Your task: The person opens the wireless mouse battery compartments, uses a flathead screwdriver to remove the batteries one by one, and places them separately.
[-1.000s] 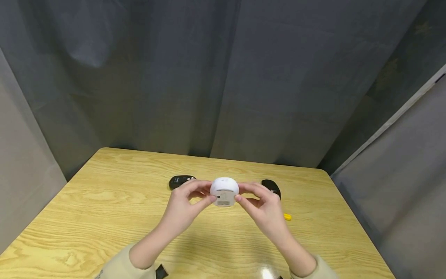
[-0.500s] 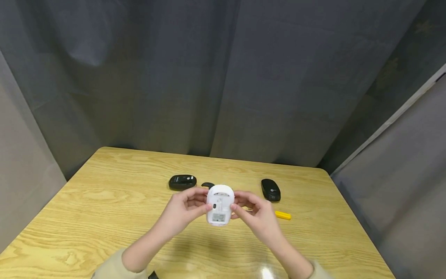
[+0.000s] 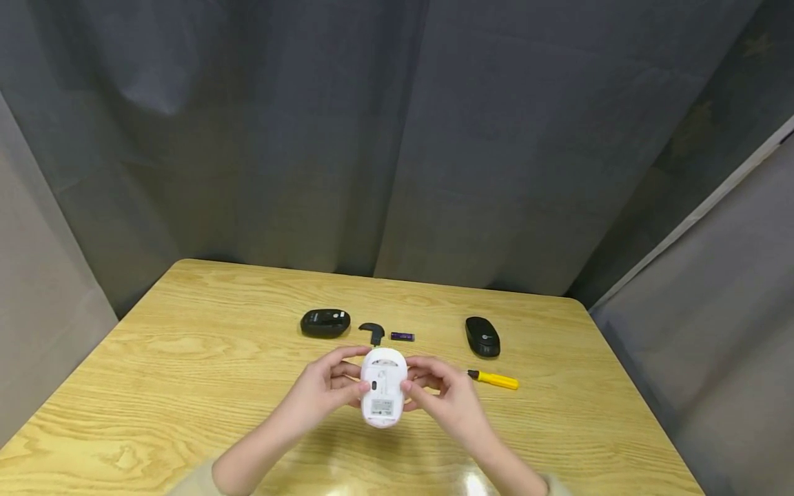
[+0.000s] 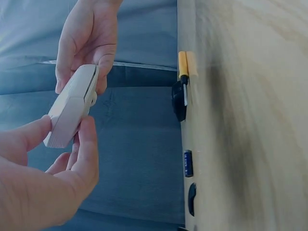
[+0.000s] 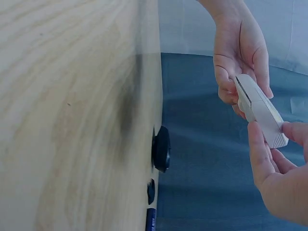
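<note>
A white computer mouse (image 3: 382,393) is held above the table with its label-bearing underside towards the head camera. My left hand (image 3: 322,389) pinches its left edge between thumb and fingers. On the opposite edge, my right hand (image 3: 448,396) pinches it in the same way. The left wrist view shows the white mouse (image 4: 74,103) from the side, tilted, with both hands on it. Beyond the mouse on the table lie a small black curved piece (image 3: 373,332) and a purple-and-black battery (image 3: 402,337).
A black mouse (image 3: 325,323) lies at the back left of the wooden table (image 3: 186,372), its underside up. Another black mouse (image 3: 482,337) lies at the back right. A screwdriver with a yellow handle (image 3: 498,380) is right of my right hand. Grey curtain (image 3: 397,138) hangs behind.
Both hands have brought the white mouse lower and closer, tipping its underside more fully into view. The battery, curved piece and screwdriver are now uncovered.
</note>
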Demonstrator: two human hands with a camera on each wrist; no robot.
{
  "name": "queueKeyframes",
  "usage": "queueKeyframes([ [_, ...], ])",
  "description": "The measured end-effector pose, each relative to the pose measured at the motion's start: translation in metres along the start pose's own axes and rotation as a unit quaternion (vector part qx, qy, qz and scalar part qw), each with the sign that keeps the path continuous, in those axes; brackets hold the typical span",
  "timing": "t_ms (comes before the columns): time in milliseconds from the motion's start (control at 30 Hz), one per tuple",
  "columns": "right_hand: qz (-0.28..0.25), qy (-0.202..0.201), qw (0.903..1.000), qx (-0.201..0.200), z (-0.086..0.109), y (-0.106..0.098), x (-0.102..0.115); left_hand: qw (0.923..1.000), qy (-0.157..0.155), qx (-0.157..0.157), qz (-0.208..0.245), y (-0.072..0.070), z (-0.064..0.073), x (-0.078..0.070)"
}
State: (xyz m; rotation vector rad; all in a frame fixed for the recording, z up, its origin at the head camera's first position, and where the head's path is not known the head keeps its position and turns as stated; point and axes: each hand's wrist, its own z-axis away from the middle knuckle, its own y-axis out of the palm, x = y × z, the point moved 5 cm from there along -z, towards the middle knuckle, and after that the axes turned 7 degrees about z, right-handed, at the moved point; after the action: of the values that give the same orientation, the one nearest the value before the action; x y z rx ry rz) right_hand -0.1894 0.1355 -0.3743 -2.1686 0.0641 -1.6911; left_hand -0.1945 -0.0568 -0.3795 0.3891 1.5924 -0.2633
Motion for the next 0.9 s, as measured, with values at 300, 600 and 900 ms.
queueKeyframes([
  [300, -0.045, 0.029, 0.9982, 0.027, 0.003, 0.008, -0.012, 0.9984, -0.037, 0.009, 0.042, 0.001, 0.004, 0.014],
  [600, -0.022, 0.010, 0.9986, 0.047, 0.004, 0.012, -0.017, 0.9956, -0.068, 0.016, 0.062, 0.000, 0.004, 0.028],
  [900, 0.028, 0.018, 0.9954, 0.090, 0.002, 0.018, -0.019, 0.9939, -0.081, 0.032, 0.067, 0.003, 0.005, 0.033],
])
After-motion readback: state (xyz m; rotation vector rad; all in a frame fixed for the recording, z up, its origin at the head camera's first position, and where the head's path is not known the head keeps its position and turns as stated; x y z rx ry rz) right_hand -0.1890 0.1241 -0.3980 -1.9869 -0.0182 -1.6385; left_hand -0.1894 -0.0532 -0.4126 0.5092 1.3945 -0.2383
